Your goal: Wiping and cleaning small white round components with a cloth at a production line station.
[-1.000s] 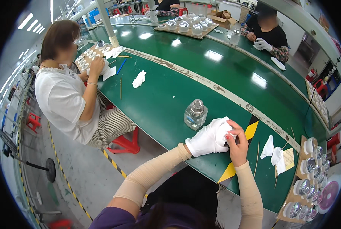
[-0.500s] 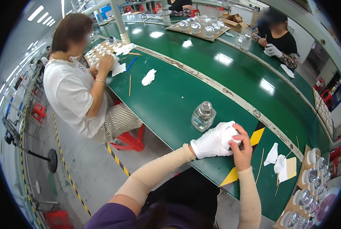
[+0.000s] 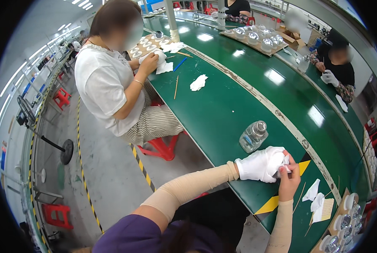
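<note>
If the left hand [image 3: 259, 165], grip unclear, is swung far, the bottle [image 3: 253, 137] could be toppled; cloth [image 3: 285, 162] is pinched by the right hand [image 3: 290, 180].

The smooth worktop [image 3: 214, 118] is green, with yellow-and-black striped tape [image 3: 267, 205] at its near edge; the fabric glove [image 3: 251, 169] on the left hand [image 3: 262, 164] is white, both tubular arm sleeves [image 3: 201, 182] plain beige.
</note>
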Available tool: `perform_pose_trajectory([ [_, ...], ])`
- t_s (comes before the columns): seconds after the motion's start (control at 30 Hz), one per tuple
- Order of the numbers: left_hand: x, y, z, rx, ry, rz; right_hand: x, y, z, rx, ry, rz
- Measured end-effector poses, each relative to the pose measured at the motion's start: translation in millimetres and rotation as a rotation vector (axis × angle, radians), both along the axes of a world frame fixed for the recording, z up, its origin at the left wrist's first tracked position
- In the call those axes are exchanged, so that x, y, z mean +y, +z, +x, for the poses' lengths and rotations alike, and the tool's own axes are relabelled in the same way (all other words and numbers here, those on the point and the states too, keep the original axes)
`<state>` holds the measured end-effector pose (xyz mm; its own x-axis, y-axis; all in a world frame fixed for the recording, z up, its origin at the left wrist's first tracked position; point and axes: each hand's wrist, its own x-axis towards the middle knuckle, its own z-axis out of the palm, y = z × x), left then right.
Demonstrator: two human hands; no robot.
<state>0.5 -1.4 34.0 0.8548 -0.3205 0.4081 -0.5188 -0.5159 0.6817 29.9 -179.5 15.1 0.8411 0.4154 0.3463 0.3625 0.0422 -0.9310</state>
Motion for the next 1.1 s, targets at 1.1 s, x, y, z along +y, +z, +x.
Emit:
perform_pose_trajectory([
  [1.1,-7.7,-21.3,4.6,-0.102,0.136,-0.039,0.9,25.6,19.9,0.245,0.018,-0.028],
])
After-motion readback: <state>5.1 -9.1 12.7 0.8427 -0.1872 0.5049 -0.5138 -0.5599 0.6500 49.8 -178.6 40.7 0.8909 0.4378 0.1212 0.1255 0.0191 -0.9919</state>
